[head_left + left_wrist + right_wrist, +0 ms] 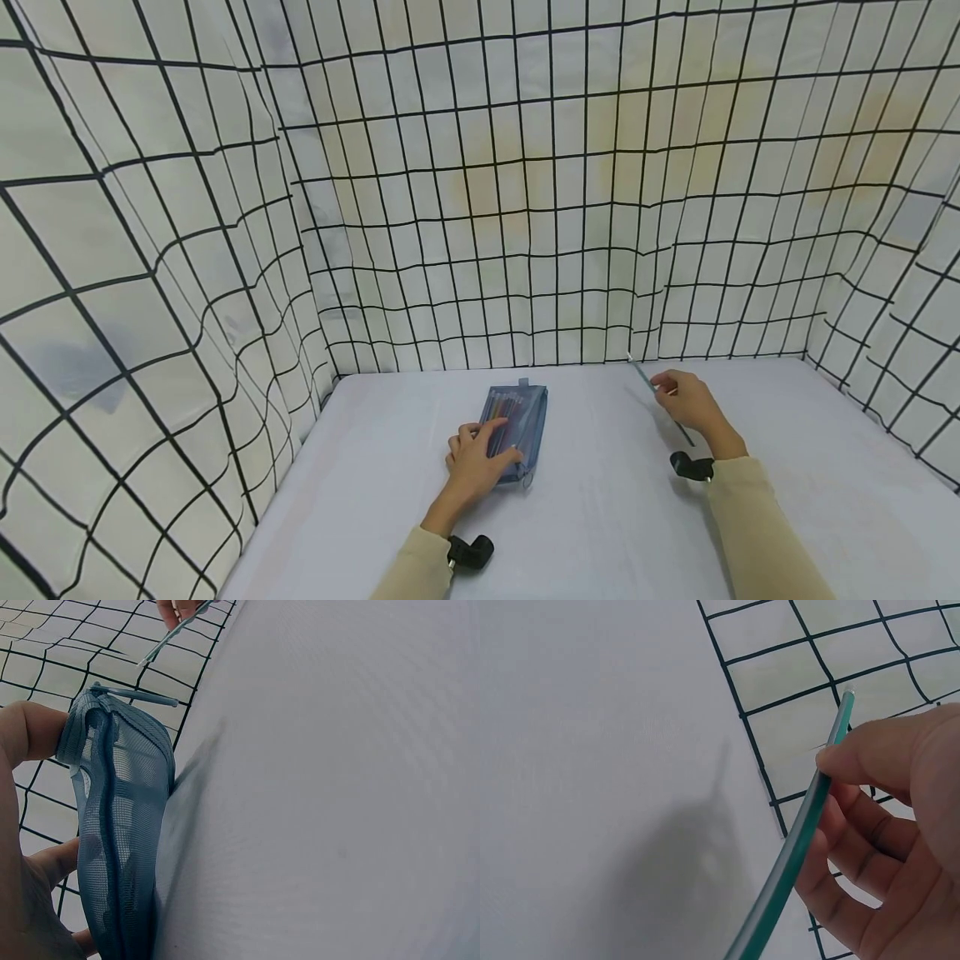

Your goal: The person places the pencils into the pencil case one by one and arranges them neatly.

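Observation:
A translucent blue mesh pencil case (pixel 531 433) lies on the white table, with several pencils (pixel 504 406) showing through its top. My left hand (pixel 474 458) rests on it, thumb and fingers spread over its upper face. In the left wrist view the case (pixel 124 825) is seen from its zipped side, and the thumb touches one end. To the right, my right hand (pixel 688 404) pinches a slim green and silver pencil (pixel 791 859) between thumb and fingers. The pencil is slanted above the table, its pale end pointing away toward the net.
A black grid net (pixel 480 225) over white sheeting stands behind the table and along both sides. The white tablecloth (pixel 600 517) spreads in front of and between the hands. Each wrist carries a small black camera (pixel 471 552).

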Action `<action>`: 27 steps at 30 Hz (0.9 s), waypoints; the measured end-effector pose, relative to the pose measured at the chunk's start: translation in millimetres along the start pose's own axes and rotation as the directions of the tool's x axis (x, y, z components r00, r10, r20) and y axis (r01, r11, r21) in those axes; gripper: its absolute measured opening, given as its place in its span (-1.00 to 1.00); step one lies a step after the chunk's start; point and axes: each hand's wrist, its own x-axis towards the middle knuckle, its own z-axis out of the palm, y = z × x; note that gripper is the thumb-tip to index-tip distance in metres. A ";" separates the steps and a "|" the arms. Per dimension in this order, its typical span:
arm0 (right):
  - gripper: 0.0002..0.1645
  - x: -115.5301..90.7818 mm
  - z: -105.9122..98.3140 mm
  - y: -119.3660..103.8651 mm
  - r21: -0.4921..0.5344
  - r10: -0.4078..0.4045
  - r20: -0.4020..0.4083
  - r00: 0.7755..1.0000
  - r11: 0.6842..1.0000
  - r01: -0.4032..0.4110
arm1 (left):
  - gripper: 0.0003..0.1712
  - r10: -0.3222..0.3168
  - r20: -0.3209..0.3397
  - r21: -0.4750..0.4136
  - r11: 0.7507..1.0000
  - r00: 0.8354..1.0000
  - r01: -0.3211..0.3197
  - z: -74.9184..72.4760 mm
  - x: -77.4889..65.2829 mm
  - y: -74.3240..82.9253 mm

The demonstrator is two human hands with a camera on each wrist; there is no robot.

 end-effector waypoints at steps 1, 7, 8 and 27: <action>-0.62 0.1 0.4 0.1 0.006 0.000 -0.002 1.000 1.000 0.000 | -0.22 0.001 0.000 0.000 1.000 1.000 -0.001 0.0 0.1 -0.1; -0.60 -0.4 1.0 -2.4 0.090 0.025 -0.013 1.000 0.996 -0.024 | -0.22 0.001 0.001 0.000 1.000 1.000 -0.001 0.0 0.0 0.0; -0.59 -0.7 1.0 -3.2 0.113 0.033 -0.011 0.999 0.993 -0.031 | -0.22 0.001 0.001 0.000 1.000 1.000 -0.001 0.0 0.0 0.0; -0.53 0.1 5.2 -11.2 0.329 0.128 0.040 0.991 0.935 -0.134 | -0.22 -0.009 0.002 -0.005 1.000 1.000 0.009 -0.4 -0.1 0.2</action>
